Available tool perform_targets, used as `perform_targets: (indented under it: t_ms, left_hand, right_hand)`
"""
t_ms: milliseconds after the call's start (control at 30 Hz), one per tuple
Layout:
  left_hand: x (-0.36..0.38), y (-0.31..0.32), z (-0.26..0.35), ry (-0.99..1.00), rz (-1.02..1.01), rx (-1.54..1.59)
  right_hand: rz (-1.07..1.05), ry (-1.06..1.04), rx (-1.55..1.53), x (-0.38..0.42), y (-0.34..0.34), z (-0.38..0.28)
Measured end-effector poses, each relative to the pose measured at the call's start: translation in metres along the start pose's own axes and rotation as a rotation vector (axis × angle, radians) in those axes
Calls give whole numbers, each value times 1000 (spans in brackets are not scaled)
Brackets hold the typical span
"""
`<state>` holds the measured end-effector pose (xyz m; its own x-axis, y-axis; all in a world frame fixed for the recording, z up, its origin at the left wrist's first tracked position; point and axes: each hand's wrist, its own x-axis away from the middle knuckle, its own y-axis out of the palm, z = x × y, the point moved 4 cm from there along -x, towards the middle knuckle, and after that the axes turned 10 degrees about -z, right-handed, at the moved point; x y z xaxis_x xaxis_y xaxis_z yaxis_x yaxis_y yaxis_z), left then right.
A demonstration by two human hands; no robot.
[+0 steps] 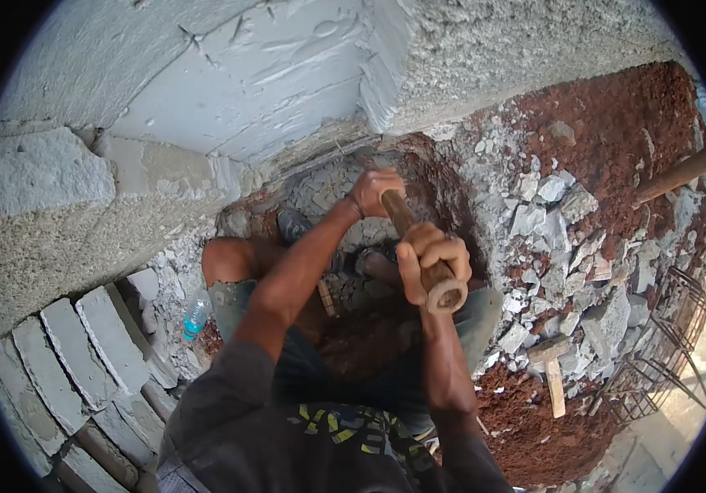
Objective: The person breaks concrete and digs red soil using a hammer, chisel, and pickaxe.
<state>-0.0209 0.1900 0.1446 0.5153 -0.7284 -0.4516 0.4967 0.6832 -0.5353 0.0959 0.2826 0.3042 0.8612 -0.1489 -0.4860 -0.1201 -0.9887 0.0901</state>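
Note:
Both my hands grip one wooden handle (431, 275) that points down into a dug hole at the foot of a grey concrete wall (230, 82). My left hand (376, 191) is closed around the handle further down, near the hole's bottom. My right hand (433, 256) clasps it near the butt end, close to the camera. The tool's head is hidden among rubble in the hole (345, 197). My bare knee (226, 259) and shorts show below my arms.
Broken grey stone and red earth (567, 222) are heaped to the right. A hammer (552, 366) lies on that heap. A plastic water bottle (194, 319) lies left of my knee. Stacked concrete blocks (73, 361) stand at lower left, a steel rebar cage (657, 361) at right.

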Motion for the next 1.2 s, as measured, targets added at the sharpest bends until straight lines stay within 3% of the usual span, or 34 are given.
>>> perform_targets:
  t_ms: [67,133,167,267,400,467,533,600,667,767,833,900,1033,1100,1133,1167,1200]
  left_hand:
    - [-20,-5,-19,10,-63,-26]
    - [-11,20,-7,-201,-87,-18]
    - [-20,19,10,-55,-105,-61]
    - [-39,25,65,-57,-148,26]
    - [-70,19,150,-20,-3,9]
    - [-69,17,137,-5,67,-5]
    - [-55,15,77,36,111,-60]
    - [-60,18,44,72,28,-85]
    - [-36,58,84,3,-11,-26]
    - [-99,37,75,55,48,-153]
    - [-82,61,122,-1,33,-99]
    - [-103,57,162,81,132,-162]
    - [-105,62,198,117,196,-196]
    - [-99,57,178,97,220,-210]
    - [-94,54,161,82,250,-225]
    - [-80,57,121,60,252,-270]
    - [-54,55,49,-9,147,-303]
  right_hand:
    - [101,3,-130,-13,-11,4]
    - [46,41,-25,-11,-30,-11]
    - [55,-4,-51,-10,-35,-26]
    - [18,-86,-161,-5,-57,-91]
    - [104,-258,-167,-8,-90,-165]
    - [0,-308,-237,-16,-93,-159]
    - [-69,-395,-239,-22,-75,-81]
    - [66,-280,-255,-31,-87,-57]
    - [100,-162,-226,2,-107,-80]
    - [25,-184,-150,-16,-129,-91]
    - [64,-224,-199,-3,-145,-128]
    - [158,-164,-309,2,-170,-169]
    - [186,-178,-405,8,-176,-210]
    - [205,-211,-366,5,-164,-194]
    - [109,-198,-325,3,-159,-169]
    - [146,-245,-351,1,-147,-125]
    - [376,-116,394,10,-126,-66]
